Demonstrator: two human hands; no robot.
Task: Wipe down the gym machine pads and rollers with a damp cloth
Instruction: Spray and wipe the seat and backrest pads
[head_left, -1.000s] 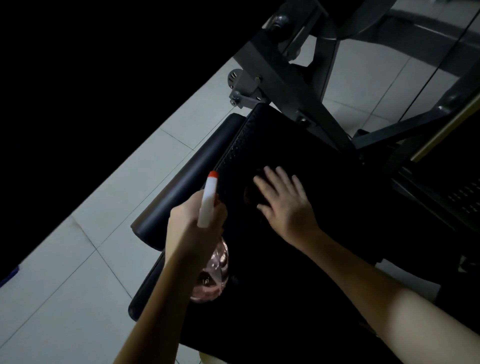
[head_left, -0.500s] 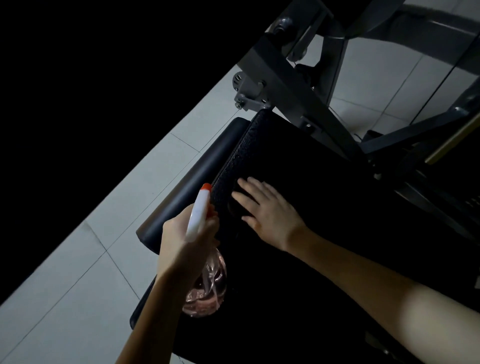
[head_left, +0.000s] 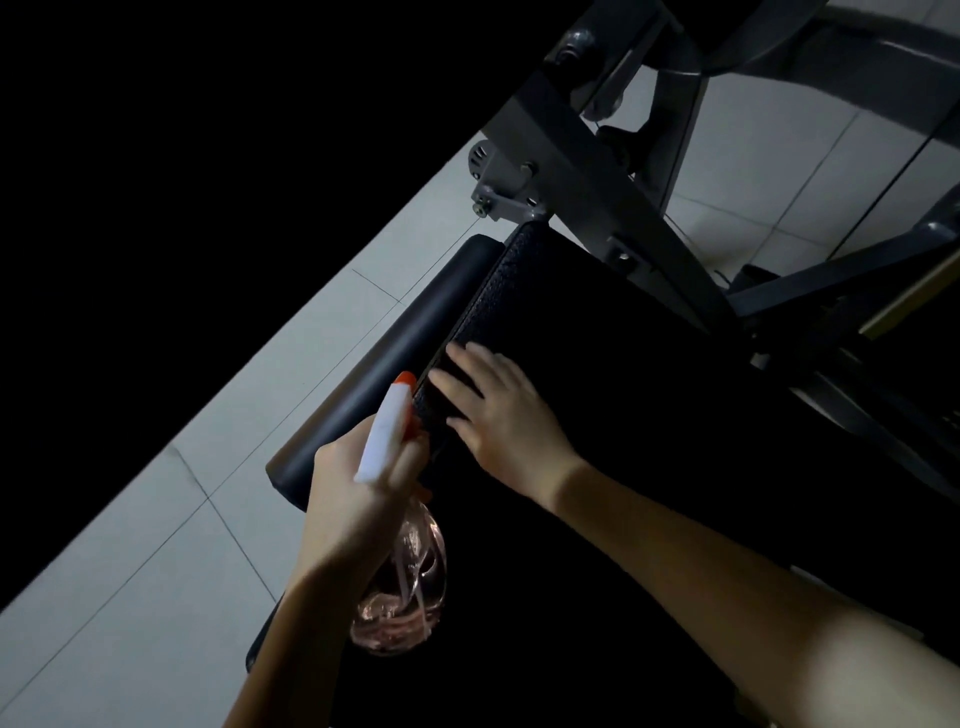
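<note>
The right hand (head_left: 506, 421) lay flat, fingers (head_left: 472, 356) spread, pressing a dark cloth (head_left: 449, 409) at the pad (head_left: 649, 389) edge; the roller (head_left: 395, 353) ran lengthwise just left of them. The left hand (head_left: 353, 499) gripped a spray bottle (head_left: 402, 582)

**Dim, high-contrast view with crushed blacks**

The light is low and cool. The pale floor tiles (head_left: 130, 597) left of the left hand (head_left: 358, 488) are the brightest area. The pad (head_left: 649, 405) under the right hand (head_left: 504, 421) reads as flat black, with texture showing only along its edge by the fingertips. Far left of both hands the picture is pure black. Soft highlights glint on the spray bottle (head_left: 400, 587) below the left hand. The right fingers look slightly blurred. Tile lines bow toward the edges.
</note>
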